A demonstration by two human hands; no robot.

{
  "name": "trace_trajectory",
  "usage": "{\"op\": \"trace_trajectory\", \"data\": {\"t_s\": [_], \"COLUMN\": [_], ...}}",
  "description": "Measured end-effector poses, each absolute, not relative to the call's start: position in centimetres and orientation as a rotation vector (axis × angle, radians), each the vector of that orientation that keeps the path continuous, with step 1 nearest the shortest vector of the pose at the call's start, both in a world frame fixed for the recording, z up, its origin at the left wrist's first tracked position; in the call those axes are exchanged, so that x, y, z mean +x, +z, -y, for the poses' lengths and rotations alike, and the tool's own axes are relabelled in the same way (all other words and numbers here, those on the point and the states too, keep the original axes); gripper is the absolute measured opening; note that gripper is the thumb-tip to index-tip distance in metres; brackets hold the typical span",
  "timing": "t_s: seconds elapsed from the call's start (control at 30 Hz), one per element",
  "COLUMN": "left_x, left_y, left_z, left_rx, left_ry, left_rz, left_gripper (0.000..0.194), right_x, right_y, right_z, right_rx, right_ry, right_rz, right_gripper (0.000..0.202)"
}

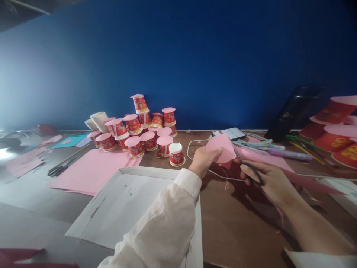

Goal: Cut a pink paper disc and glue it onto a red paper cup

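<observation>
A rounded piece of pink paper (221, 149) is pinched in my left hand (203, 160), thumb on top. My right hand (259, 180) has its fingers in the handles of dark scissors (252, 173), whose blades meet the right edge of that paper. Left of my hands, a red paper cup (176, 154) stands upside down with its white base bare. Beside and behind it are several red cups (135, 147) topped with pink paper discs, some stacked.
Pink sheets (95, 167) and a white board (119, 208) lie at the left, with other scissors (60, 167). A phone (229, 133), a white cable and pens (290, 153) lie behind my hands. More red cups (334, 137) and a black object (287, 115) stand right.
</observation>
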State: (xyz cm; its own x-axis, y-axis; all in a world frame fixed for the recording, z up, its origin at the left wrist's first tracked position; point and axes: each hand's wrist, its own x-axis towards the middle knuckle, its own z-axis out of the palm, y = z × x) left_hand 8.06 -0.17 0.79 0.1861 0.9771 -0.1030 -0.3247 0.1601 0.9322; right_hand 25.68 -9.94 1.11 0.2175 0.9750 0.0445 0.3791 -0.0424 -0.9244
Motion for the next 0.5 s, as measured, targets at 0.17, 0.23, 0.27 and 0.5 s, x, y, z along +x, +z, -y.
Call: {"op": "trace_trajectory", "data": {"t_s": [0.17,0.23,0.27,0.5], "left_x": [8.03,8.04,8.04,7.91], "left_y": [0.72,0.62,0.57,0.84], "left_z": [0.16,0.08,0.04,0.15], "left_rx": [0.918,0.917,0.919,0.887], "left_ry": [1.139,1.135,1.135,1.139], "left_rz": [-0.879,-0.877,-0.875,-0.862], "left_gripper": [0.022,0.022,0.023,0.023], "right_x": [25.40,25.37,25.37,25.30], "right_y": [1.32,1.31,1.28,1.40], "right_z": [10.03,10.01,9.99,10.16], "right_rx": [-1.575,-1.574,-1.576,-1.563], "right_ry": [0.810,0.816,0.819,0.806], "right_rz": [1.319,1.313,1.312,1.325], "right_gripper": [0.047,0.046,0.045,0.046]}}
